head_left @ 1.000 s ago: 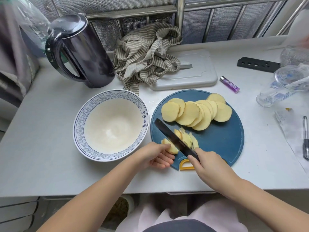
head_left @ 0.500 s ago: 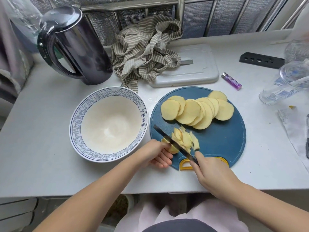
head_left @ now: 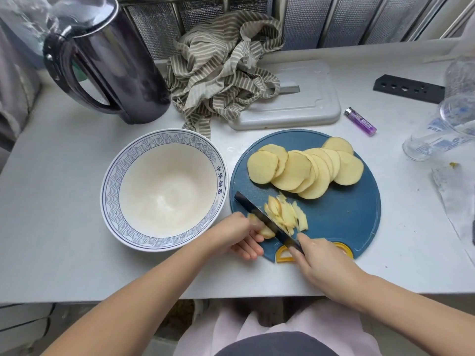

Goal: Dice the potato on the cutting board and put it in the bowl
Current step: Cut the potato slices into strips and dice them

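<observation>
A round blue cutting board (head_left: 341,217) lies in front of me. Several round potato slices (head_left: 303,170) overlap across its far half. Near the front edge my left hand (head_left: 235,233) holds down a small stack of potato slices (head_left: 264,231) with curled fingers. My right hand (head_left: 321,263) grips the handle of a black knife (head_left: 259,214), whose blade lies across that stack. Cut potato strips (head_left: 288,214) fan out to the right of the blade. An empty white bowl with a blue patterned rim (head_left: 164,188) stands just left of the board.
A dark kettle (head_left: 108,65) stands at the back left, a striped cloth (head_left: 226,65) behind the bowl, partly over a grey rectangular board (head_left: 303,104). A purple lighter (head_left: 361,121), a black strip (head_left: 408,88) and clear plastic containers (head_left: 447,124) lie to the right.
The knife has worked leftwards through the held stack, leaving more cut strips on its right. My left hand has stayed on the remaining piece.
</observation>
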